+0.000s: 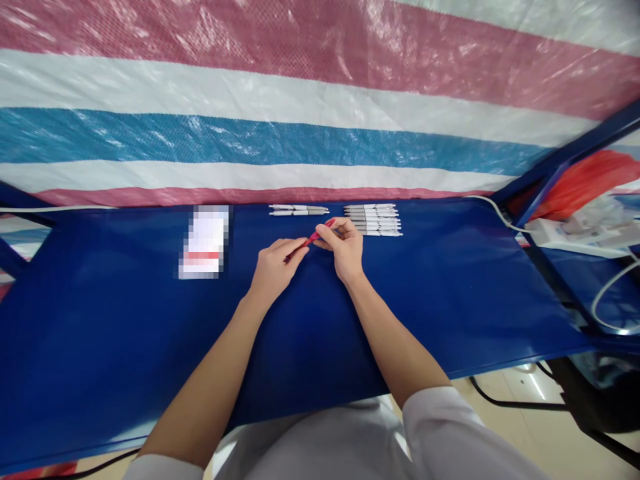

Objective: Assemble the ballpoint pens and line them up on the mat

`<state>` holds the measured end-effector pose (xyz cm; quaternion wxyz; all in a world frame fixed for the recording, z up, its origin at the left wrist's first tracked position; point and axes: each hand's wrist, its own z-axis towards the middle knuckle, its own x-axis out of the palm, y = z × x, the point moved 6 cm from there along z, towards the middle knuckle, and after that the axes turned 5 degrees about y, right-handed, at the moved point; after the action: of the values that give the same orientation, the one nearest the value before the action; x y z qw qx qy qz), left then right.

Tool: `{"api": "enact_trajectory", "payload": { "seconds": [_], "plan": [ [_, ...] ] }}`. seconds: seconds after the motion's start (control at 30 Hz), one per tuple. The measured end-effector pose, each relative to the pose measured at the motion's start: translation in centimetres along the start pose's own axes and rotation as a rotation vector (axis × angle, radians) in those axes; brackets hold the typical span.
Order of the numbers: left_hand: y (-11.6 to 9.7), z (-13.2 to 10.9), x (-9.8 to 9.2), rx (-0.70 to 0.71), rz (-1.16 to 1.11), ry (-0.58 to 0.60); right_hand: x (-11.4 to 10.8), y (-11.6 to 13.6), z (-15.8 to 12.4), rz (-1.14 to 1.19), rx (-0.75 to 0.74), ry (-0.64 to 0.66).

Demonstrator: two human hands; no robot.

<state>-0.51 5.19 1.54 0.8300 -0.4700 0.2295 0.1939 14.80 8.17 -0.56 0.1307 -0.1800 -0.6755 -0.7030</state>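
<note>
Above the middle of the blue table, both hands hold a slim pinkish-red object (314, 237); its exact kind is too small to tell. The fingers of my left hand (276, 265) pinch its lower left end. My right hand (346, 248) is closed on the upper right end with thumb and fingers. Just beyond my right hand lies a row of several white pens (375, 220), side by side, their left ends partly covered by the fingers. A smaller group of white pens (299, 210) lies to the left of that row, near the back edge.
A blurred-out white sheet-like item (205, 241) with a red band lies on the blue table (125, 333) at left. Striped plastic sheeting (300, 147) hangs behind. On the right, beyond a blue frame post, are a red bag (590, 183) and a white cable (500, 212).
</note>
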Motion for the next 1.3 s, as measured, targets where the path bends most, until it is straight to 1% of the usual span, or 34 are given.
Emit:
{"api": "enact_trajectory", "payload": {
  "seconds": [0.13, 0.2, 0.27, 0.33, 0.47, 0.53, 0.67, 0.8, 0.9, 1.03, 1.1, 1.3],
  "plan": [
    [1.4, -0.1, 1.0, -0.298, -0.264, 0.226, -0.1, 0.0, 0.2, 0.066, 0.038, 0.044],
    [1.7, -0.3, 1.4, -0.418, -0.409, 0.311, -0.2, -0.1, 0.4, 0.101, 0.057, 0.067],
    [1.4, -0.1, 1.3, -0.464, -0.496, 0.346, -0.3, -0.2, 0.5, 0.143, 0.083, 0.084],
    [1.0, 0.2, 1.2, -0.478, -0.548, 0.385, -0.3, -0.3, 0.6, 0.187, 0.106, 0.087],
    [0.8, 0.7, 1.6, -0.504, -0.609, 0.548, -0.3, -0.3, 0.7, 0.240, 0.114, 0.063],
    [1.1, 0.9, 1.8, -0.502, -0.628, 0.594, -0.3, -0.3, 0.7, 0.259, 0.108, 0.047],
    [1.7, 1.1, 2.1, -0.501, -0.658, 0.611, -0.2, -0.3, 0.8, 0.277, 0.093, 0.028],
    [1.6, 0.9, 2.1, -0.491, -0.647, 0.599, -0.2, -0.3, 0.9, 0.240, 0.072, 0.032],
    [1.5, 0.7, 2.0, -0.512, -0.654, 0.567, -0.1, -0.4, 0.9, 0.212, 0.083, 0.051],
    [1.7, 0.5, 1.8, -0.523, -0.678, 0.542, 0.0, -0.6, 0.8, 0.198, 0.138, 0.085],
    [1.7, 0.5, 1.7, -0.511, -0.694, 0.551, 0.0, -0.6, 0.6, 0.202, 0.152, 0.108],
    [1.7, 0.6, 1.7, -0.514, -0.736, 0.583, 0.0, -0.2, 0.4, 0.211, 0.125, 0.156]
  ]
}}
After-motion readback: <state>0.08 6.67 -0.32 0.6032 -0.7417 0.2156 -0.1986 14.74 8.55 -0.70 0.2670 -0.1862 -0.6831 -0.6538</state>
